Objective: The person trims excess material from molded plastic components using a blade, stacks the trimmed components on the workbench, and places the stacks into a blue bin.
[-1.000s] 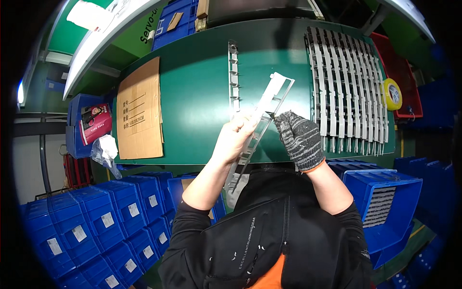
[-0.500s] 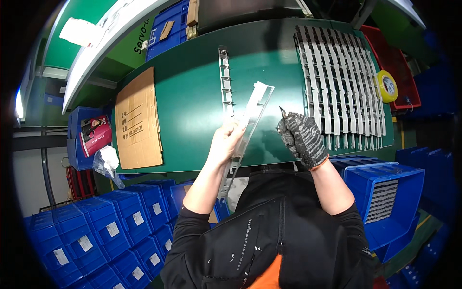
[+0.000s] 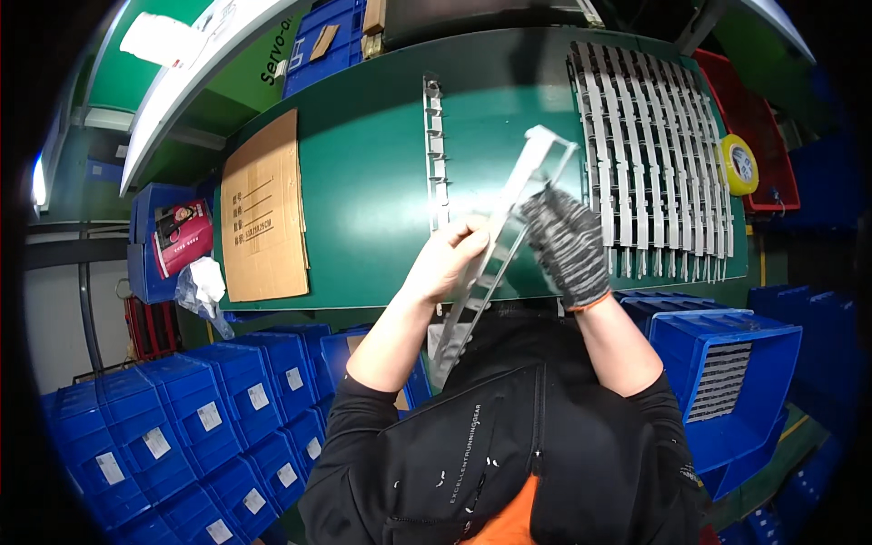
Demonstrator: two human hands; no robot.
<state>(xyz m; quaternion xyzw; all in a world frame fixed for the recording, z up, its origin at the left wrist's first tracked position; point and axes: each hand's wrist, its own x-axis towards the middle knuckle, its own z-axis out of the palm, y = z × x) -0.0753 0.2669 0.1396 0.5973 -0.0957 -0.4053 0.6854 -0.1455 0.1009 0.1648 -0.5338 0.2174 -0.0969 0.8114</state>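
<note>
My bare left hand (image 3: 451,259) is closed around the middle of a long, pale ladder-like strip (image 3: 520,186). The strip slants from above the green table down toward my lap. A black-and-grey striped glove covers my right hand (image 3: 568,245), which is at the strip's right edge near the upper end. Its fingers are pinched on a small dark pointed tool (image 3: 548,184) whose exact kind I cannot make out. A similar strip with pockets (image 3: 437,150) lies lengthwise on the table beyond my left hand.
Rows of pale strips (image 3: 649,163) fill the table's right side, beside a yellow tape roll (image 3: 740,165) and a red bin (image 3: 772,186). Flat cardboard (image 3: 263,209) lies at left. Blue crates (image 3: 209,409) are stacked lower left; another open crate (image 3: 758,363) stands lower right.
The held strip has shifted right and its top end has tilted further right. My gloved right hand has come up against the strip's edge; before, it was apart from it.
</note>
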